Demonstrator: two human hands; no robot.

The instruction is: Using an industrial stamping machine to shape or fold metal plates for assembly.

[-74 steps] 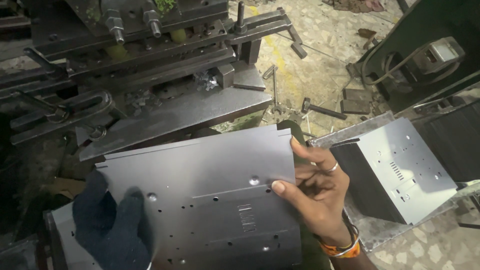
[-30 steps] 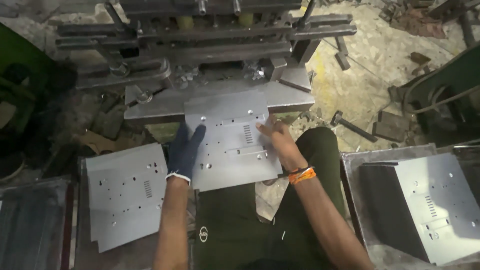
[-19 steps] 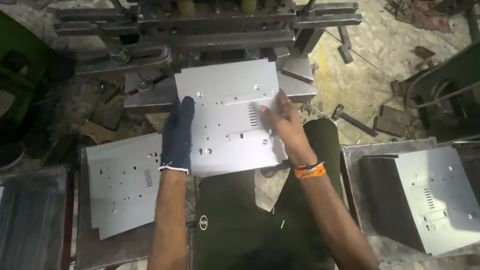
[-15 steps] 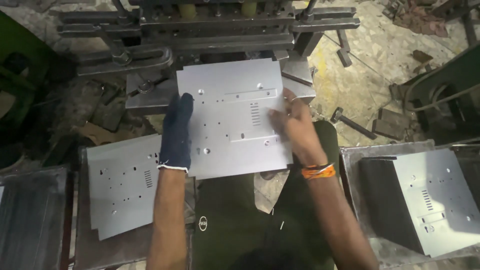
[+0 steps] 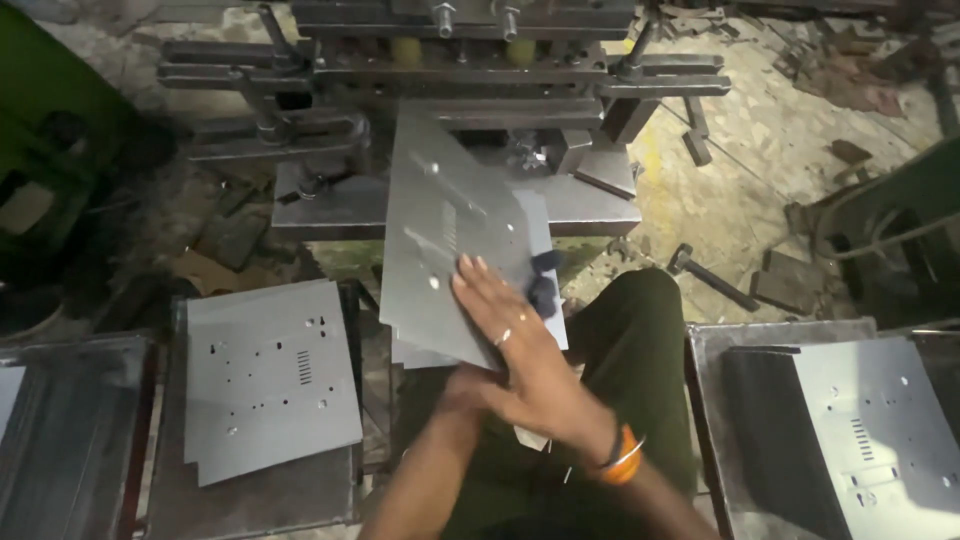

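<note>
1. Grey and flat, the thin metal sheet with small punched holes (image 5: 450, 250) was tilted up on one edge, in front of the dark metal press machine (image 5: 450, 60).
2. The right hand (image 5: 520, 350) lay open and flat on the sheet, fingers spread.
3. The left hand in a dark blue glove (image 5: 542, 285) was mostly hidden behind the sheet (only dark fingertips showed), so I cannot tell its grip.
4. A stack of grey punched sheets (image 5: 265, 385) lay on the left.
5. Another grey punched sheet (image 5: 880, 440) lay on the right in a metal tray (image 5: 710, 400).
</note>
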